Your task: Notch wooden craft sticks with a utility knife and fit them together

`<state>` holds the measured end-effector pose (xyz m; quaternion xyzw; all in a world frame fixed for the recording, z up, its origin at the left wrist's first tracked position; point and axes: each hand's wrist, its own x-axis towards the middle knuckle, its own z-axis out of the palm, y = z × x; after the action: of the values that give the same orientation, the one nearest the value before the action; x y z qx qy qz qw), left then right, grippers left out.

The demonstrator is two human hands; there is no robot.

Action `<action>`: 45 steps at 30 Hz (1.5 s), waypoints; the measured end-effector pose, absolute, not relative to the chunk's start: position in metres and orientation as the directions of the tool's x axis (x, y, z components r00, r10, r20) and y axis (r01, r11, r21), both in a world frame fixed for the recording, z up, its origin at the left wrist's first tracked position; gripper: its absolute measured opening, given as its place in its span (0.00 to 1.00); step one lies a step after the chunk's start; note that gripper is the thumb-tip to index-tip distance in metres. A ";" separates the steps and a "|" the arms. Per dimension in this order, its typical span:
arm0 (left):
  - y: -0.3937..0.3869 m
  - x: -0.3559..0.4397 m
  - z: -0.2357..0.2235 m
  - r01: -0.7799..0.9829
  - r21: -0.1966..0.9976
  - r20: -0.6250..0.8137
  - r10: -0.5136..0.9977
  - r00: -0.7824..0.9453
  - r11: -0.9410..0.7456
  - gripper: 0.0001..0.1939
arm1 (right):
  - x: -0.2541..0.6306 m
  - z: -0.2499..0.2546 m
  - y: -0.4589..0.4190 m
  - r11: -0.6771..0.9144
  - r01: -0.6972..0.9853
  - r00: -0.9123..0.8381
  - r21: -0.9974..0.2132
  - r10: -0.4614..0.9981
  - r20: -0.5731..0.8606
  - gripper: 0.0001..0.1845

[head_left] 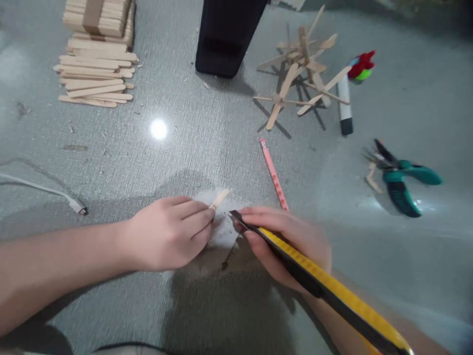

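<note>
My left hand [172,231] is closed around a wooden craft stick [220,198], whose rounded tip pokes out past the fingers toward the upper right. Most of the stick is hidden in the hand. My right hand [288,241] grips a yellow and black utility knife [325,281] near its front. The blade [236,215] is out and points at the stick, a short gap away from it. Under both hands lies a pale rounded sheet [226,234] with small dark crumbs on it. A pink pencil [273,172] rests just beyond the right hand.
Loose craft sticks [96,79] and a banded bundle [98,17] lie at upper left. A black box-like object [229,37] stands at the back. Right of it are a glued stick structure [303,74], a white marker [345,103] and teal-handled pliers [401,182]. A white cable [40,188] enters from the left.
</note>
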<state>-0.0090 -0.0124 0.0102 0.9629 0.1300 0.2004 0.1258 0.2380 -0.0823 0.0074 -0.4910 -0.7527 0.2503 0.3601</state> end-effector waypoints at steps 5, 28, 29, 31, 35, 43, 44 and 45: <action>-0.012 -0.013 0.014 0.281 0.418 0.276 0.415 0.867 -0.864 0.17 | 0.231 0.008 -0.079 0.414 0.535 -0.271 -0.737 0.910 0.314 0.17; -0.039 -0.003 0.011 0.370 0.255 0.348 0.442 0.826 -0.893 0.12 | 0.212 0.016 -0.082 0.393 0.593 -0.287 -0.703 0.919 0.271 0.22; -0.039 -0.003 0.011 0.370 0.260 0.350 0.444 0.825 -0.892 0.12 | 0.212 0.015 -0.082 0.391 0.596 -0.290 -0.702 0.919 0.266 0.22; -0.039 -0.002 0.011 0.370 0.269 0.353 0.448 0.821 -0.889 0.12 | 0.212 0.015 -0.081 0.396 0.601 -0.300 -0.695 0.917 0.264 0.20; -0.038 0.000 0.013 0.385 0.263 0.358 0.460 0.812 -0.885 0.12 | 0.212 0.016 -0.080 0.417 0.592 -0.331 -0.690 0.906 0.263 0.19; -0.040 0.002 0.013 0.416 0.246 0.344 0.480 0.807 -0.875 0.12 | 0.211 0.016 -0.079 0.421 0.591 -0.332 -0.688 0.904 0.268 0.20; -0.040 0.002 0.013 0.417 0.248 0.343 0.482 0.806 -0.875 0.12 | 0.211 0.016 -0.079 0.421 0.592 -0.333 -0.687 0.904 0.268 0.21; -0.040 0.002 0.013 0.417 0.251 0.343 0.483 0.806 -0.874 0.12 | 0.211 0.016 -0.078 0.419 0.593 -0.332 -0.687 0.905 0.265 0.21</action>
<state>0.0022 -0.0401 0.0130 0.9467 0.2374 0.2015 0.0819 0.2106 -0.0785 0.0164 -0.4809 -0.7791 0.2434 0.3202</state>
